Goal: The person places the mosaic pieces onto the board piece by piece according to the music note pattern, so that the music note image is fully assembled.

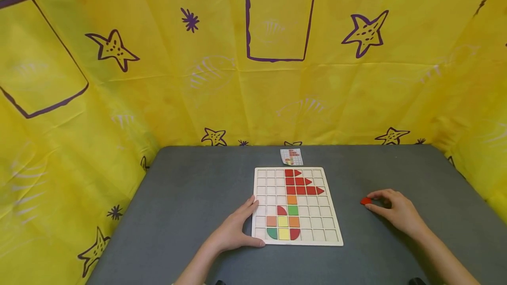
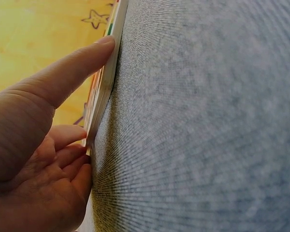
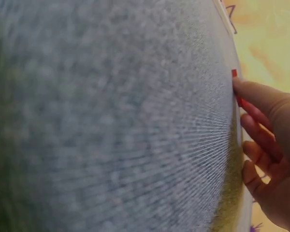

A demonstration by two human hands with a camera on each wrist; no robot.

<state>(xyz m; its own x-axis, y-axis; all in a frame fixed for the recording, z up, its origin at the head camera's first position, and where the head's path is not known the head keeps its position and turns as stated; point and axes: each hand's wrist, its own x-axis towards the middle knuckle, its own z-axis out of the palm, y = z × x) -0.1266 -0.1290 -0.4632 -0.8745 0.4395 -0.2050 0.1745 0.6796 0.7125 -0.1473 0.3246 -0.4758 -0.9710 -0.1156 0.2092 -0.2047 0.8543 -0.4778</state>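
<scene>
In the head view a pale square-grid board [image 1: 317,223] lies on the table, with red, orange, yellow and green pieces set in its cells. My left hand [image 1: 236,228] spans the board's near left corner. Its straight thumb [image 2: 79,65] touches the near edge, and its fingers lie along the left side. Right of the board, my right hand [image 1: 396,209] pinches a small red tile [image 1: 365,201] between thumb and fingers, close over the table. Only a sliver of that red tile [image 3: 234,73] shows past the thumb in the right wrist view; its full shape is hidden.
Behind the board lies a small printed card [image 1: 291,156] with a coloured grid pattern. The dark grey table [image 1: 198,188] reaches back to a yellow cloth [image 1: 222,100] with starfish and fish drawings, which also hangs at both sides.
</scene>
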